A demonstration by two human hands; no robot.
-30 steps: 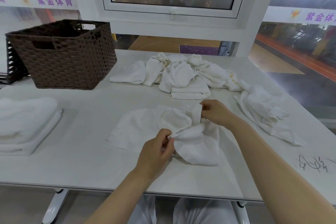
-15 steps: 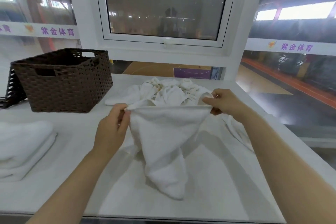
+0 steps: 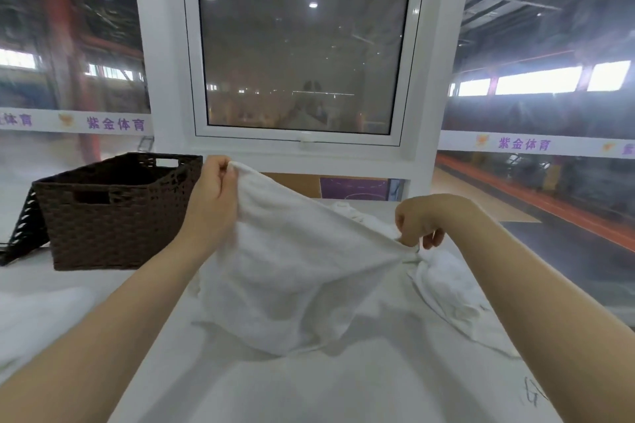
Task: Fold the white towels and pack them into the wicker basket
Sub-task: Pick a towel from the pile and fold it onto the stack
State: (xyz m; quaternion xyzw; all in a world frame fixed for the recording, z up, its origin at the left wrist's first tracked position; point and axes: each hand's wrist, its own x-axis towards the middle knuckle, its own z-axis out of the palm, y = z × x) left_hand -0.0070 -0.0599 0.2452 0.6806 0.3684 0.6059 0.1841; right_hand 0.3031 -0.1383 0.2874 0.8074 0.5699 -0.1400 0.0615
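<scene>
The towel (image 3: 302, 264) is light and limp (it sags between holds). Your left hand (image 3: 211, 196) pinches one upper corner, your right hand (image 3: 417, 225) the other; keep each grip at the corners.

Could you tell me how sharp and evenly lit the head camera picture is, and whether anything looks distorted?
Head view: the wide lens bows the window frame; the folded stack at lower left is smeared by blur; ceiling lamps reflect as glare spots in the pane; the held towel throws a soft shadow on the table; both hands and the basket read fairly sharp.

towel (image 3: 292, 268): soft matt cloth | basket (image 3: 113, 216): rough woven wicker | table (image 3: 309, 388): smooth
</scene>
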